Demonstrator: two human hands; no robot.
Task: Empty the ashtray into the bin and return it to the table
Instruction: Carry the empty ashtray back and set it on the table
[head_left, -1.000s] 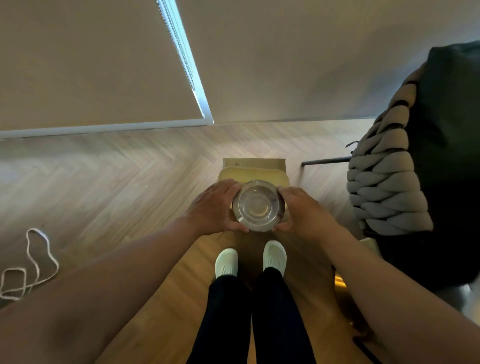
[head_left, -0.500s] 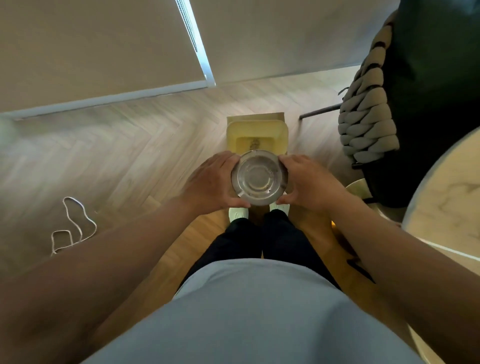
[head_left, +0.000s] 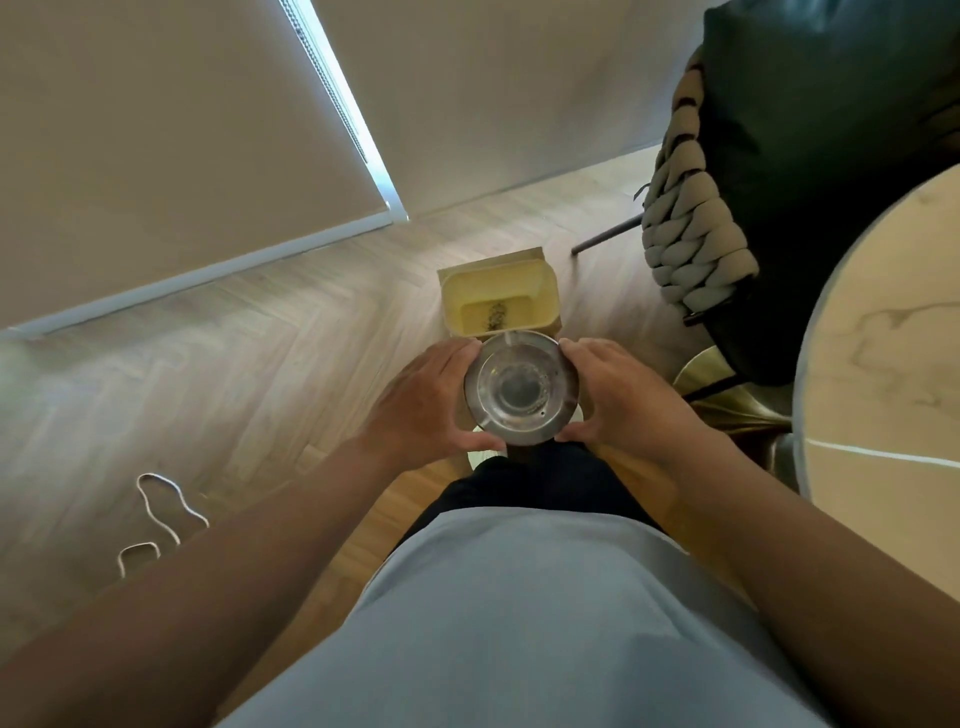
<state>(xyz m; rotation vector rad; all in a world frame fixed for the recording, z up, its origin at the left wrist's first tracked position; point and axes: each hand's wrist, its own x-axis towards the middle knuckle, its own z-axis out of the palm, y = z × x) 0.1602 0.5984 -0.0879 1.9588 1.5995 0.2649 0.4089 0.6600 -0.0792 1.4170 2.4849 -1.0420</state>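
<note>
A round clear glass ashtray (head_left: 521, 388) is held upright between my two hands, just in front of and above a small yellow bin (head_left: 546, 296) on the floor. My left hand (head_left: 426, 400) grips its left rim and my right hand (head_left: 618, 400) grips its right rim. A few dark specks cling inside the ashtray. Dark ash lies on the bottom of the bin. The round marble table (head_left: 883, 364) shows at the right edge.
A dark green chair (head_left: 810, 156) with a chunky knitted cushion (head_left: 691, 228) stands right of the bin, beside a gold table base (head_left: 727, 410). A white cord (head_left: 161, 514) lies on the wooden floor at the left. Window blinds hang behind the bin.
The view has risen and tilted back, so my torso and the table come into sight. The ashtray, still in both hands, has drawn back from over the bin, exposing its ash-strewn bottom.
</note>
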